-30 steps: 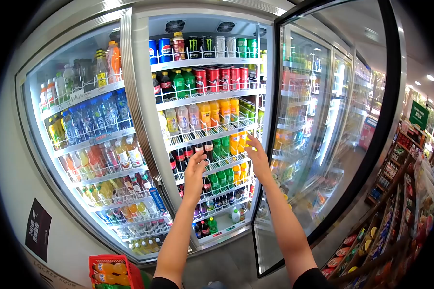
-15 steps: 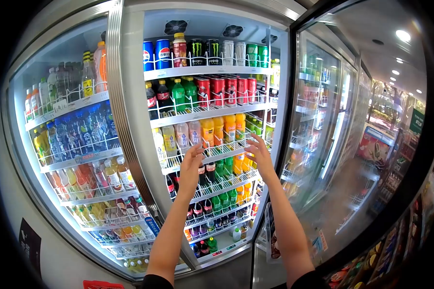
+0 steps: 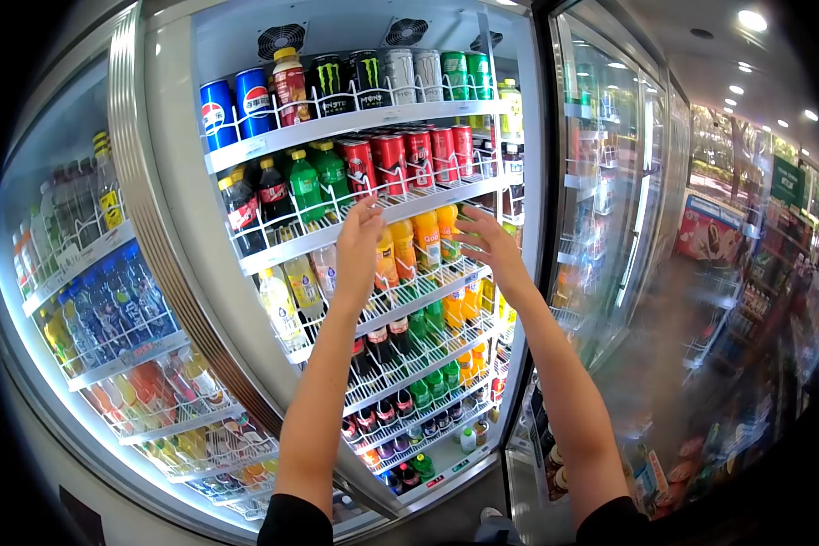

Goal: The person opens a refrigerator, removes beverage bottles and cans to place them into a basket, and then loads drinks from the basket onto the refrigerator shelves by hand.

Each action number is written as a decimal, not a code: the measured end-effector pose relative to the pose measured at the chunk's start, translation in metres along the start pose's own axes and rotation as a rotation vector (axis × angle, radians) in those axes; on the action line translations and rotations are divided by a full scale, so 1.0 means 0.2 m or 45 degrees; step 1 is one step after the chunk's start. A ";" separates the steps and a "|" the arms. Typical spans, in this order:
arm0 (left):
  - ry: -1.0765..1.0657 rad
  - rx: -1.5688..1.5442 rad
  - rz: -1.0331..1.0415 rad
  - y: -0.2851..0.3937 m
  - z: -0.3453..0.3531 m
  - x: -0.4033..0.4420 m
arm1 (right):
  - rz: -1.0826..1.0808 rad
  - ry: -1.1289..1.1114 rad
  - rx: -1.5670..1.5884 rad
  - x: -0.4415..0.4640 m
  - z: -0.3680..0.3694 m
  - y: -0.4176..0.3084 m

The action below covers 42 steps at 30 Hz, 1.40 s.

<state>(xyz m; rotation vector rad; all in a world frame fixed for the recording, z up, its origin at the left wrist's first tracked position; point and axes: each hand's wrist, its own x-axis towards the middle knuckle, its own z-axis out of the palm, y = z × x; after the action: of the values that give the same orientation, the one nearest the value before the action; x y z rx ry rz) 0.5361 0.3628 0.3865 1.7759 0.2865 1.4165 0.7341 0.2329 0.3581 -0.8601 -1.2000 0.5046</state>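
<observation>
Both hands are raised before an open drinks fridge. My left hand [image 3: 361,241] has its fingers apart and holds nothing; it covers part of the row of bottles on the third shelf. To the right, my right hand [image 3: 490,238] is spread and empty, in front of the right end of that row. Between the hands stand orange bottles [image 3: 427,238]. Just above them, red cans [image 3: 390,162] and green bottles [image 3: 305,186] fill the second shelf [image 3: 373,215]. Neither hand visibly grips a drink.
The glass door [image 3: 610,237] stands open at the right, close to my right forearm. A closed fridge section [image 3: 109,300] full of bottles is at the left. Blue cans [image 3: 253,103] and others line the top shelf. Store racks [image 3: 773,282] lie beyond the door.
The view has come closer to the fridge and shifted. Both hands have risen relative to the shelves, from the fourth shelf to the third. The red basket has left the view.
</observation>
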 end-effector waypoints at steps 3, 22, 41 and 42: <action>0.046 0.152 0.120 0.03 -0.06 0.22 | -0.102 -0.100 0.034 0.23 0.07 0.06; 0.138 0.566 -0.266 -0.57 -0.39 1.19 | -0.158 0.013 -0.682 1.43 0.53 0.40; -0.330 0.574 -0.643 -0.37 -0.36 1.14 | -0.035 0.076 -0.788 1.51 0.61 0.52; -0.339 0.585 -0.618 -0.37 -0.36 1.14 | -0.089 0.078 -0.775 1.50 0.60 0.52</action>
<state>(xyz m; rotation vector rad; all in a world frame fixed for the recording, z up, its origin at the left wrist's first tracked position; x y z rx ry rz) 0.5717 0.5849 0.4959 2.0467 0.8883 0.7966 0.7235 0.5551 0.4675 -1.3307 -1.3422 0.0436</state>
